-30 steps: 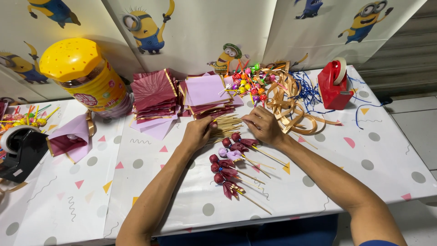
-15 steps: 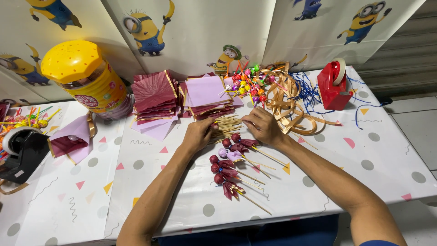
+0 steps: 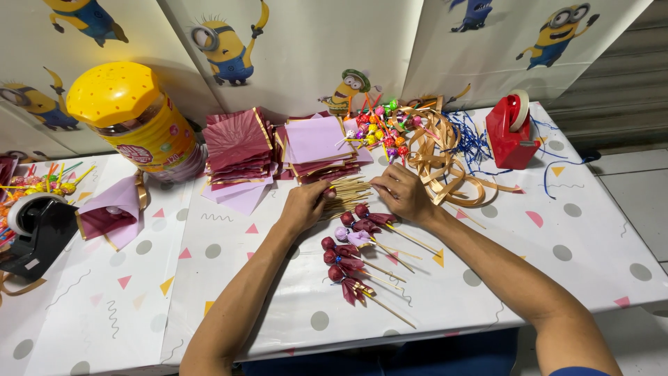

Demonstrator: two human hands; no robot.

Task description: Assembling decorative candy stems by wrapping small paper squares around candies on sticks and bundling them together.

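Observation:
Both my hands rest at a bundle of thin wooden skewers (image 3: pixel 348 193) lying on the patterned tablecloth (image 3: pixel 229 278). My left hand (image 3: pixel 305 205) lies on the bundle's left end, fingers curled over the sticks. My right hand (image 3: pixel 401 193) touches the right end, fingertips pinched on the sticks. Just in front lie several wrapped lollipops on skewers (image 3: pixel 351 254), in dark red and purple paper. Behind the bundle sit stacks of dark red paper (image 3: pixel 236 146) and purple paper (image 3: pixel 314 143).
A yellow-lidded jar (image 3: pixel 132 122) stands at the back left. Loose colourful lollipops (image 3: pixel 383 125), gold ribbon (image 3: pixel 442 157), blue string (image 3: pixel 473 139) and a red tape dispenser (image 3: pixel 511 132) lie at the back right. A black tape dispenser (image 3: pixel 35 230) sits at the left edge.

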